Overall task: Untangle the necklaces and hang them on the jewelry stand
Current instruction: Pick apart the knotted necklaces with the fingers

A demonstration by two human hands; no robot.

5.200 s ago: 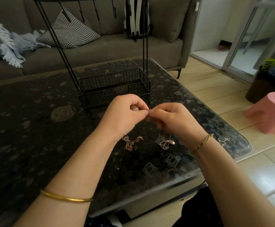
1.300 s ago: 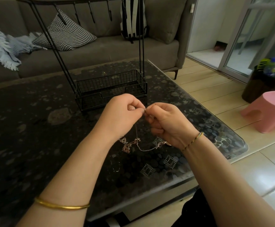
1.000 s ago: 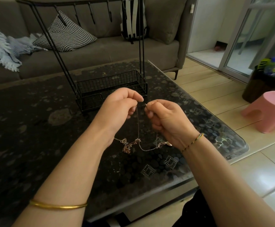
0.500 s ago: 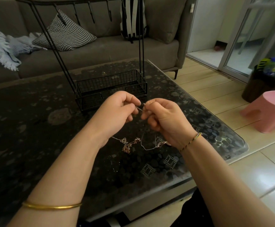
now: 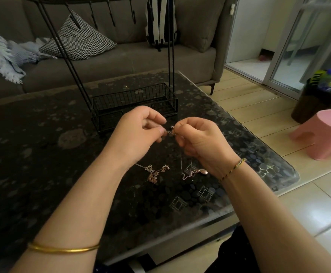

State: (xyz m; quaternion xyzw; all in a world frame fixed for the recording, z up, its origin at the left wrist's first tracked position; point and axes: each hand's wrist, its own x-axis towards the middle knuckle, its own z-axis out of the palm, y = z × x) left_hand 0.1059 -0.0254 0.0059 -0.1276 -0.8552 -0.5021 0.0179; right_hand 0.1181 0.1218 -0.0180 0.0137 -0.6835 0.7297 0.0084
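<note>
My left hand and my right hand are raised above the dark table, close together, each pinching an end of a thin silver necklace. Its chain hangs from my right hand down to a teardrop pendant lying on the table. A second, rose-gold necklace lies bunched on the table under my left wrist. The black wire jewelry stand with a basket base and a top row of hooks stands just beyond my hands.
A grey sofa with a checked cushion, a blue blanket and a striped backpack is behind the table. A pink stool stands on the floor at right. The table's glass edge runs near my right forearm.
My hands lifted and parted, stretching the silver chain, then came back together at its ends. The silver chain now hangs apart from the rose-gold one, and its pendant shows.
</note>
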